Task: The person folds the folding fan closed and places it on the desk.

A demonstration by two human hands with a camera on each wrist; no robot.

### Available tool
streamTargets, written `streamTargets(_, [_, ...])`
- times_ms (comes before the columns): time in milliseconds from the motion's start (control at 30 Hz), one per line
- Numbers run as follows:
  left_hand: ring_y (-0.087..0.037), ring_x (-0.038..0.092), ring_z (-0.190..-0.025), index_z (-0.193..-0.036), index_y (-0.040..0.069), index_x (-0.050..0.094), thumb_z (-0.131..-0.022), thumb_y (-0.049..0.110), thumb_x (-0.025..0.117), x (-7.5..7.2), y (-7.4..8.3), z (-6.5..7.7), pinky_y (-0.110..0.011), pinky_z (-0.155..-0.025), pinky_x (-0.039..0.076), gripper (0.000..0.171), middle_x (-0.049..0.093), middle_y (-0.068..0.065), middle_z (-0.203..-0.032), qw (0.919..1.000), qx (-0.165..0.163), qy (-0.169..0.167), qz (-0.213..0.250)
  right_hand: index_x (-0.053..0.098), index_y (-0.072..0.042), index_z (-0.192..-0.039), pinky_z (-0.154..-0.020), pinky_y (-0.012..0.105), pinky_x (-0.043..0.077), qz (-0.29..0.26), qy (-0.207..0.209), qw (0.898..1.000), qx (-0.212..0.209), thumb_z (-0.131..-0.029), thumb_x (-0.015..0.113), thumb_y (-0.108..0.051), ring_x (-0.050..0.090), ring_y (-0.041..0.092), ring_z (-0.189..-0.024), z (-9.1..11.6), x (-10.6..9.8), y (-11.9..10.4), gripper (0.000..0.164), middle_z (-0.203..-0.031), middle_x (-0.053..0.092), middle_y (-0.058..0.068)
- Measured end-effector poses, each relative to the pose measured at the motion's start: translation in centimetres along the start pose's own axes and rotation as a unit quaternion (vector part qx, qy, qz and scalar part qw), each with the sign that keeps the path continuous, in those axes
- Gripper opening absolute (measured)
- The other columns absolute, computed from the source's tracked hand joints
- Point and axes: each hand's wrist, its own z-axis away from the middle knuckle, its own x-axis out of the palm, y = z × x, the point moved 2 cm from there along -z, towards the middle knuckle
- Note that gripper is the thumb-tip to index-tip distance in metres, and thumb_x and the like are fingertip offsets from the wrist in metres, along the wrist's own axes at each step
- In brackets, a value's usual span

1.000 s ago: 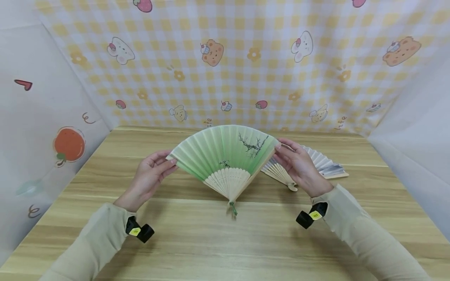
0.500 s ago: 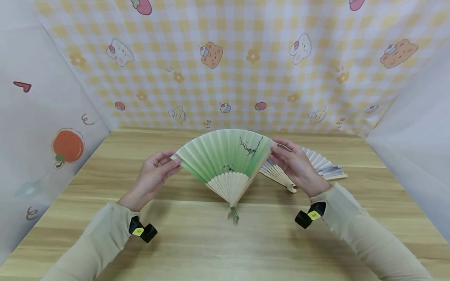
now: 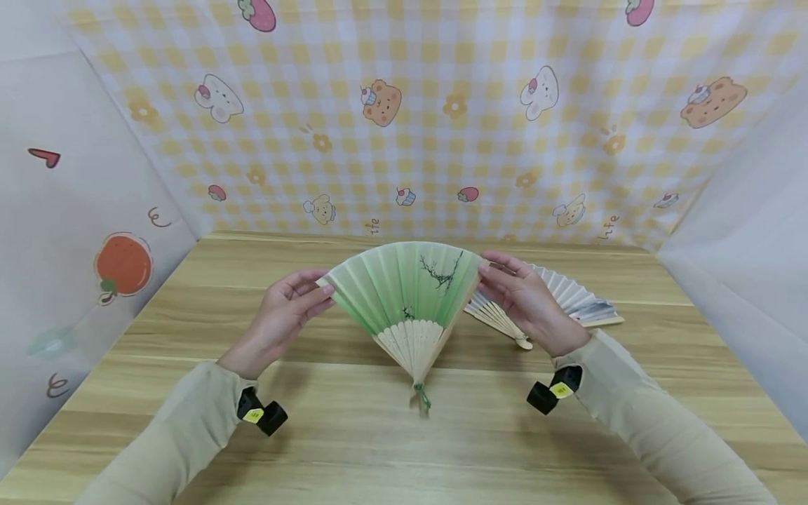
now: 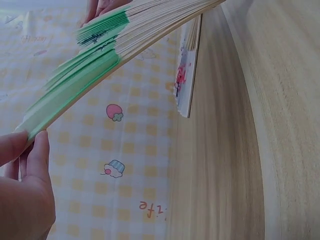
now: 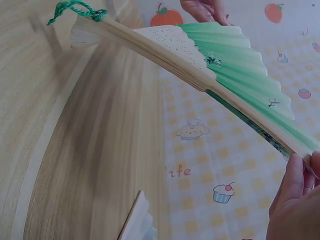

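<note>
Between my two hands a green folding fan (image 3: 394,284) is held partly spread, its pale ribs running down to a pivot with a green cord tassel (image 3: 421,396). My left hand (image 3: 280,315) pinches the fan's left outer corner between thumb and fingers. At the opposite corner my right hand (image 3: 527,298) grips the other outer rib. The right wrist view shows a stack of folded pleats along that rib (image 5: 245,107). Behind my right hand, partly hidden by it, a second, white folding fan (image 3: 571,291) lies spread on the table.
The wooden table (image 3: 353,449) reaches back to a yellow checked cloth (image 3: 429,140) with cartoon prints. A white sheet (image 3: 57,231) hangs along the left side and another pale sheet (image 3: 751,280) on the right.
My hands have come closer together, and the green fan has narrowed as its pleats fold in. It also sits slightly lower in the head view. The white fan stays where it was.
</note>
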Motion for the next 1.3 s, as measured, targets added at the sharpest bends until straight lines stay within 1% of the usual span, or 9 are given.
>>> streamTargets(333, [-0.013, 0.059, -0.087, -0.101, 0.010, 0.057, -0.085, -0.001, 0.056, 0.6, 0.2, -0.4, -0.026, -0.082, 0.048, 0.019, 0.061, -0.002, -0.096, 0.9998, 0.009, -0.019, -0.006, 0.062, -0.011, -0.092, -0.077, 0.021, 0.049, 0.045, -0.003, 0.999, 0.001, -0.086, 0.054, -0.001, 0.060, 0.011, -0.081, 0.0, 0.7, 0.1, 0.014, -0.094, 0.056, 0.003])
streamTargets(500, [-0.013, 0.060, -0.089, -0.101, 0.010, 0.057, -0.085, 0.001, 0.057, 1.0, 0.4, -0.5, -0.028, -0.083, 0.047, 0.019, 0.061, -0.002, -0.097, 0.9997, 0.008, -0.022, -0.006, 0.063, -0.011, -0.092, -0.075, 0.020, 0.050, 0.042, -0.004, 0.999, 0.007, -0.086, 0.055, -0.001, 0.060, 0.011, -0.080, 0.1, 0.9, 0.1, 0.014, -0.094, 0.057, 0.003])
streamTargets(667, [-0.013, 0.060, -0.088, -0.100, 0.011, 0.057, -0.085, -0.002, 0.055, 1.4, 0.5, -0.6, -0.030, -0.084, 0.046, 0.020, 0.062, -0.002, -0.095, 0.9996, 0.009, -0.027, -0.003, 0.063, -0.011, -0.090, -0.074, 0.020, 0.050, 0.038, -0.007, 0.999, 0.010, -0.085, 0.056, -0.001, 0.060, 0.011, -0.078, 0.1, 1.1, 0.2, 0.014, -0.092, 0.057, 0.003])
streamTargets(833, [-0.013, 0.060, -0.087, -0.099, 0.011, 0.057, -0.085, -0.004, 0.053, 1.8, 0.4, -0.8, -0.030, -0.084, 0.046, 0.021, 0.063, -0.001, -0.094, 0.9994, 0.009, -0.033, 0.001, 0.064, -0.012, -0.089, -0.074, 0.019, 0.050, 0.046, -0.010, 0.999, 0.007, -0.085, 0.055, -0.001, 0.060, 0.011, -0.078, 0.1, 1.3, 0.2, 0.015, -0.091, 0.056, 0.003])
streamTargets(1067, [-0.013, 0.060, -0.088, -0.099, 0.012, 0.057, -0.086, -0.004, 0.052, 2.4, 0.5, -0.9, -0.028, -0.083, 0.047, 0.021, 0.063, -0.001, -0.095, 0.9993, 0.007, -0.038, 0.001, 0.066, -0.014, -0.086, -0.074, 0.020, 0.050, 0.054, -0.012, 0.998, 0.004, -0.085, 0.054, 0.001, 0.060, 0.010, -0.076, -0.1, 1.6, 0.4, 0.019, -0.089, 0.059, 0.001])
streamTargets(1300, [-0.013, 0.060, -0.088, -0.101, 0.011, 0.057, -0.086, -0.004, 0.052, 2.6, 0.5, -1.1, -0.028, -0.083, 0.047, 0.022, 0.063, -0.001, -0.096, 0.9991, 0.012, -0.041, 0.003, 0.066, -0.013, -0.086, -0.073, 0.020, 0.050, 0.059, -0.014, 0.998, 0.006, -0.086, 0.054, 0.001, 0.060, 0.010, -0.077, 0.0, 2.0, 0.4, 0.019, -0.088, 0.059, 0.001])
